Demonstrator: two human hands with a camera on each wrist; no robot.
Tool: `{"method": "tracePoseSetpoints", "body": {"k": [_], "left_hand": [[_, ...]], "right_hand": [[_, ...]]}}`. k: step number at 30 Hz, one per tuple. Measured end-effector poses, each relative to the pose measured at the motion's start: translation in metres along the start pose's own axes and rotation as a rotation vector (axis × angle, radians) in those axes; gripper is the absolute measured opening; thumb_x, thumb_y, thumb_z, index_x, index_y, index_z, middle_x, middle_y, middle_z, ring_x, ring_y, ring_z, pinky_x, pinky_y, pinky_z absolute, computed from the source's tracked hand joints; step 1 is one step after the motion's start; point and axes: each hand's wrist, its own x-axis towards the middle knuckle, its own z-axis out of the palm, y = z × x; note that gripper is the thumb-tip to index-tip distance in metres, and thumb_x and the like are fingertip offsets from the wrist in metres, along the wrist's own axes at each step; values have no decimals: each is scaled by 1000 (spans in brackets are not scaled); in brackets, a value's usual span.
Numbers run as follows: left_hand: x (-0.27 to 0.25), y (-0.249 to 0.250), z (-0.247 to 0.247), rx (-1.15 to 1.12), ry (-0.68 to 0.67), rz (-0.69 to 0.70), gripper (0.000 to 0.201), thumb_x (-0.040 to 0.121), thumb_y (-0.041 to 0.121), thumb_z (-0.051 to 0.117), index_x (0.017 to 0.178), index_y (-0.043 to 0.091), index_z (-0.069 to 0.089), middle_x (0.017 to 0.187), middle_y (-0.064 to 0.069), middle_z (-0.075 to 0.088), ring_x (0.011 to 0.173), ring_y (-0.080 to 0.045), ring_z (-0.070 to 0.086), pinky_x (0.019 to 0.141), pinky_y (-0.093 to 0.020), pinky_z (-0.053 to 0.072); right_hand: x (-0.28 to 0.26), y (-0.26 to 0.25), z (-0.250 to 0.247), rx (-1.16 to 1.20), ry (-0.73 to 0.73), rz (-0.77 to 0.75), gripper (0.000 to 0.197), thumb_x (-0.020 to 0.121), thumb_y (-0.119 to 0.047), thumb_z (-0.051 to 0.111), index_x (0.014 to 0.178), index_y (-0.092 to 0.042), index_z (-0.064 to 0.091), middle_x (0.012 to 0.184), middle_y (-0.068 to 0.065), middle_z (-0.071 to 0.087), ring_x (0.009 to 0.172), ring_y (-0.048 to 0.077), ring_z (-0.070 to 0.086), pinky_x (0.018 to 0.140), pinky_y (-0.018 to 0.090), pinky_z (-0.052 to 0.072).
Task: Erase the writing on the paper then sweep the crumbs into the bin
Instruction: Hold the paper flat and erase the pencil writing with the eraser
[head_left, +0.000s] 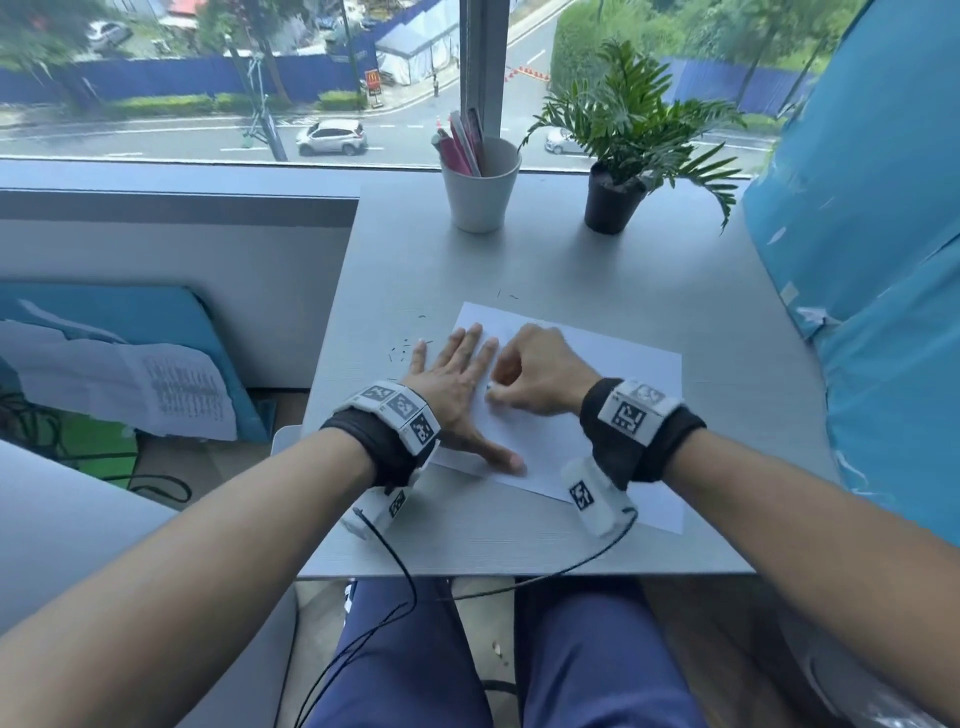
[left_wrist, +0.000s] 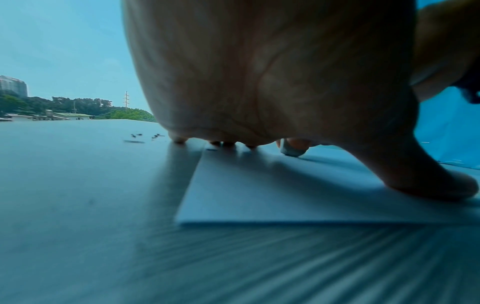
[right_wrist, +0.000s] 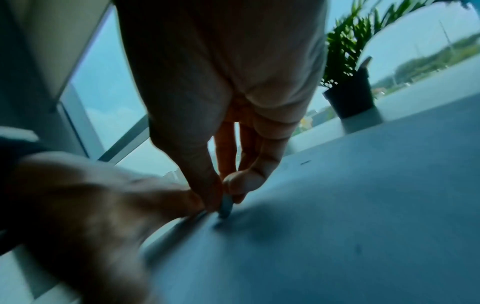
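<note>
A white sheet of paper (head_left: 618, 384) lies tilted on the grey table (head_left: 571, 265). My left hand (head_left: 457, 374) lies flat on the paper's left part with fingers spread, thumb (left_wrist: 441, 185) pressing near the lower edge. My right hand (head_left: 540, 371) pinches a small grey-white eraser (right_wrist: 225, 207) between thumb and fingers, its tip down on the paper right beside the left hand. The eraser (left_wrist: 292, 151) also shows past the left palm. Dark eraser crumbs (head_left: 402, 351) lie scattered on the table left of and above the paper. No writing is readable on the sheet. No bin is in view.
A white cup (head_left: 480, 189) with pens and a potted plant (head_left: 618, 192) stand at the table's far edge by the window. A blue-wrapped object (head_left: 872, 312) crowds the right side. Papers (head_left: 130, 384) lie on the floor at left. Cables hang from my wrist cameras.
</note>
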Motion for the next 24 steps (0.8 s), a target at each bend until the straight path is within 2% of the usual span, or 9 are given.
{"method": "tracePoseSetpoints", "body": {"k": [3, 5, 7, 9, 11, 14, 18, 22, 24], "left_hand": [[-1, 1, 0, -19, 7, -12, 162, 36, 103, 52, 153, 22, -26, 158, 5, -35, 145, -14, -32, 119, -56, -13], [-2, 2, 0, -22, 13, -19, 164, 36, 102, 53, 153, 20, -26, 159, 5, -34, 145, -13, -31, 119, -55, -13], [-2, 2, 0, -19, 7, -17, 165, 36, 103, 52, 153, 18, -27, 158, 5, -35, 145, -13, -31, 119, -55, -12], [-2, 1, -1, -14, 8, -15, 165, 36, 103, 52, 152, 18, -27, 158, 5, -35, 145, -13, -31, 119, -56, -13], [-3, 2, -2, -24, 4, -22, 164, 38, 101, 56, 153, 18, -26, 159, 5, -33, 146, -13, -30, 118, -56, -15], [-5, 4, -3, -12, 6, -28, 163, 38, 101, 56, 153, 19, -26, 159, 6, -34, 145, -12, -31, 116, -58, -17], [-3, 3, -4, 10, 2, -34, 162, 38, 103, 52, 152, 22, -29, 156, 3, -39, 144, -16, -35, 116, -58, -19], [-4, 3, -2, -18, 25, -49, 164, 33, 103, 54, 154, 24, -25, 158, 1, -36, 144, -17, -34, 116, -56, -20], [-4, 3, -1, -33, 29, -48, 167, 32, 103, 54, 154, 21, -25, 159, 2, -35, 144, -15, -34, 116, -54, -20]], "right_hand": [[23, 20, -22, 82, 109, 145, 14, 68, -22, 80, 78, -13, 80, 67, -2, 71, 44, -8, 56, 55, 14, 48], [27, 21, -19, 74, 181, 165, 13, 69, -22, 79, 78, -12, 80, 69, -1, 72, 47, -5, 56, 56, 12, 44], [15, 7, -5, 6, 85, 56, 11, 71, -21, 76, 76, -12, 79, 63, -6, 67, 53, 1, 56, 54, 9, 40], [8, 4, -2, 17, -20, 9, 10, 70, -20, 77, 75, -12, 78, 59, -9, 65, 49, -1, 55, 54, 10, 44], [23, 18, -16, 85, 44, 103, 12, 68, -22, 81, 77, -14, 79, 62, -5, 68, 45, -5, 55, 58, 16, 49], [31, 20, -20, 49, 164, 146, 12, 68, -23, 80, 77, -14, 80, 65, -4, 69, 50, -2, 57, 58, 12, 43], [7, 1, -4, 4, -57, -16, 7, 70, -19, 78, 71, -13, 76, 58, -7, 66, 47, 1, 56, 51, 12, 45], [34, 22, -25, 81, 145, 131, 10, 70, -22, 79, 77, -14, 79, 59, -5, 67, 42, -4, 56, 49, 9, 43], [29, 12, -14, 20, 130, 69, 9, 70, -21, 77, 74, -13, 78, 60, -5, 66, 45, -1, 54, 53, 12, 42]]}}
